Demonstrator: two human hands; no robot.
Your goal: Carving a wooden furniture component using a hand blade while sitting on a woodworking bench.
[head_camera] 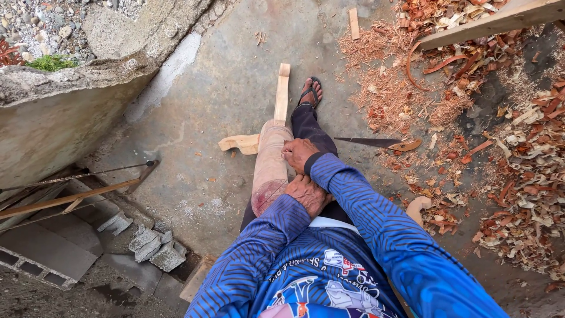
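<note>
Both hands press flat on the long pale carved wood piece (269,162): left hand (307,194) near, right hand (299,154) farther along. Best to hold it firm so it can't slip.

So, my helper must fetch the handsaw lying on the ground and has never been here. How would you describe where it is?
Start at the concrete floor and go to the edge of the big spread of reddish wood shavings. The handsaw lies flat there, beside the seated person's dark trouser leg. Unlike the pale wooden pieces nearby, it has a long dark tapering blade and a brown wooden handle.
</note>
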